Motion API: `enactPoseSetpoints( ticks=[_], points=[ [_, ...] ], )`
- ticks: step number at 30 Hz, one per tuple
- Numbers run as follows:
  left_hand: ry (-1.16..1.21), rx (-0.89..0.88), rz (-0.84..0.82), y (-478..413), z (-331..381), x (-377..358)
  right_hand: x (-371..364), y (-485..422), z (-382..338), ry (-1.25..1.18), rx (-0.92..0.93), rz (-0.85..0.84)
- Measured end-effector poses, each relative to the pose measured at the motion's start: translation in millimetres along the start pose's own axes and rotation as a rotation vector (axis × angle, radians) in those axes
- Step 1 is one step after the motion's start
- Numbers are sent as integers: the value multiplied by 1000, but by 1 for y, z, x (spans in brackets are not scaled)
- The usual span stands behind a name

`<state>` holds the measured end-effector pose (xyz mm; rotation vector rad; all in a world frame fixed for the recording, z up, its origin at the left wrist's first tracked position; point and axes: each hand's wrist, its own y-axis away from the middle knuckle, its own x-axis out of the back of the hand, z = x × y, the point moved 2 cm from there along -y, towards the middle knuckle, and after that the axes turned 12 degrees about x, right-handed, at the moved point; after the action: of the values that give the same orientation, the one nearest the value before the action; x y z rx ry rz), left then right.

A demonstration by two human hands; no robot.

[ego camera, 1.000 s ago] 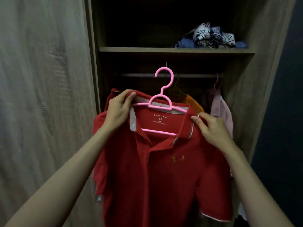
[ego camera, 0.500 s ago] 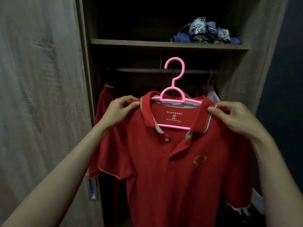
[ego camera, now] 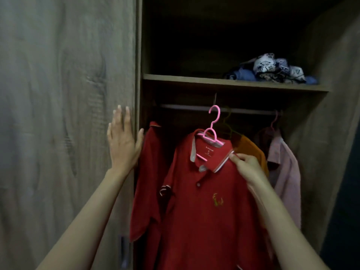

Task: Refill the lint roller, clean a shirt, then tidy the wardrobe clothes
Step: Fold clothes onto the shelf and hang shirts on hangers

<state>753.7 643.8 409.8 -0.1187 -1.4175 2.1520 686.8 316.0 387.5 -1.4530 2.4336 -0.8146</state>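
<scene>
Wood-grain wardrobe (ego camera: 319, 143), door open on the left side, interior dark. Shelf (ego camera: 194, 79) up top w/ a crumpled pile of blue + patterned clothes (ego camera: 272, 70) at its right end. Rail (ego camera: 185, 107) runs left-right just under the shelf.

Red polo (ego camera: 204, 201) hangs on a pink hanger (ego camera: 211, 133), roughly mid-rail. Hook sits right at rail level, but can't tell if it's actually over the rail or just in front of it. Behind/right of it: an orange shirt (ego camera: 251, 151), then a pink shirt (ego camera: 284, 172) near the right wall. Another red garment (ego camera: 152, 162) hangs at the left end, close to the door edge.

Right hand (ego camera: 247, 168): fingers pinching the polo's right collar tip, thumb + forefinger closed on the striped edge. This hand is the nearer one to the shirt, and the only one on it. Left hand (ego camera: 122, 145): off the shirt, fingers spread flat against the wardrobe door (ego camera: 58, 133), thumb hooked round its inner edge, holding nothing.

Key relation: hanger's long axis is tilted, its left end nearer the camera, right end angled back, so the polo faces half-left, not square to the rail. Collar lies up + left of the right fingertips. Judging from that, next move prob needs the right hand to swing the collar side so the hanger sits crosswise on the rail, in line w/ the other shirts. Lint roller not in view.
</scene>
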Motion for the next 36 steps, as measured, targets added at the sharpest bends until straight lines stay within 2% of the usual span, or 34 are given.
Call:
enactPoseSetpoints(
  ticks=[4, 9, 15, 21, 28, 36],
  points=[
    [-43, -33, 24, -5, -20, -13, -54, -28, -1, -88, -18, 25],
    [-3, -81, 111, -7, -28, -20, -102, -64, 14, -16, 44, 99],
    [8, -125, 210, -6, -34, -26, -127, -91, 29, 18, 40, 164],
    [5, -137, 222, -6, -34, -27, -133, -104, 38, 29, 45, 177],
    [-6, -117, 213, -7, -34, -27, -131, -94, 52, 54, 38, 76],
    [-42, -83, 161, -2, -34, -25, -110, -69, 71, 54, 169, -69]
  ],
)
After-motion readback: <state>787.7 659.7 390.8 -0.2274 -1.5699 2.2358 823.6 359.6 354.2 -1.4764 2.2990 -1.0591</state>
